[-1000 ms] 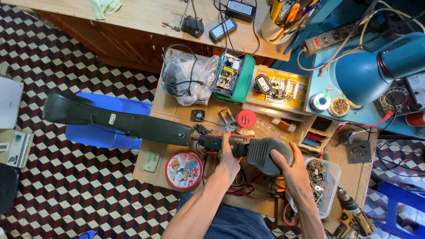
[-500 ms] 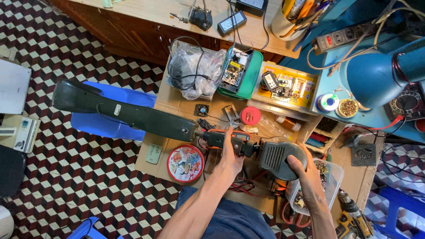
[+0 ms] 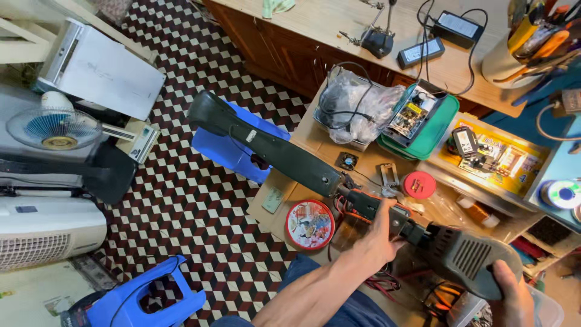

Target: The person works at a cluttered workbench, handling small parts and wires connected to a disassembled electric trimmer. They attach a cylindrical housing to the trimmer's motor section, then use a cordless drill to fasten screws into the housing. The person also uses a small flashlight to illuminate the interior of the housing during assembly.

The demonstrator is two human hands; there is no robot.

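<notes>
A long dark power tool lies across a low wooden bench (image 3: 315, 142). Its dark green shaft (image 3: 266, 145) reaches out to the upper left, over a blue stool. My left hand (image 3: 378, 233) grips the tool's open middle section (image 3: 363, 203), where orange parts and wires show. My right hand (image 3: 514, 290) holds the grey vented motor housing (image 3: 472, 257) from below at the lower right. Under the tool sits a round red tin lid (image 3: 310, 224) with a picture on it.
The bench carries a bag of cables (image 3: 357, 109), a green tray with a circuit board (image 3: 420, 121), a yellow box of parts (image 3: 496, 154) and a small red lid (image 3: 419, 184). Two blue stools (image 3: 233, 151) (image 3: 151, 300), a fan (image 3: 57, 130) and white appliances stand on the checkered floor.
The view has shifted, so the tool sits lower and further right in the frame. Both hands keep their grip on the tool. My right hand has dropped toward the bottom right corner.
</notes>
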